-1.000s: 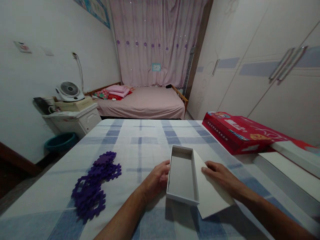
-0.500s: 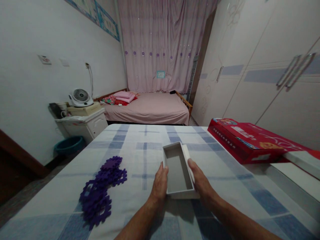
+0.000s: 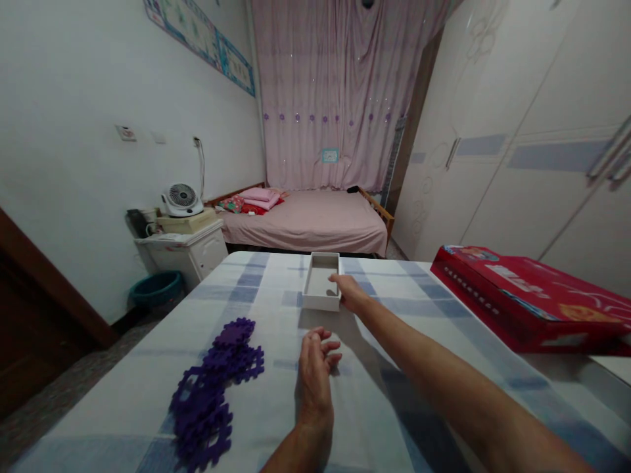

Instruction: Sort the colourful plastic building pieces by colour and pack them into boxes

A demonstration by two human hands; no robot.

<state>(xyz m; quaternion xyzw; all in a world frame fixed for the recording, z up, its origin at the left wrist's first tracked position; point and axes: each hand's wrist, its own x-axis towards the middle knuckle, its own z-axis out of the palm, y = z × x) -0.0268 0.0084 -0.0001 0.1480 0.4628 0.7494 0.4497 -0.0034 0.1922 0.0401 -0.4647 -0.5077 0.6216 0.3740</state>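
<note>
A shallow white box (image 3: 321, 302), open at the top with a grey inside, rests near the far edge of the table. My right hand (image 3: 349, 292) grips its right wall, the thumb over the rim and the fingers hidden outside. Closer to me, my left hand (image 3: 315, 371) is empty above the cloth, its fingers loosely curved and apart. To the left of that hand lies a heap of purple toothed foam-like pieces (image 3: 211, 387), overlapping one another.
A blue-and-white checked cloth (image 3: 276, 420) covers the table. On the right lies a big red box (image 3: 522, 295), with part of a white box (image 3: 604, 381) in front of it. Beyond the table stand a bed (image 3: 315, 220) and a cabinet with a fan (image 3: 182, 199).
The white box has moved from between both hands to the far part of the table. My left hand has let go of it; my right hand reached forward with it. The view shifted slightly.
</note>
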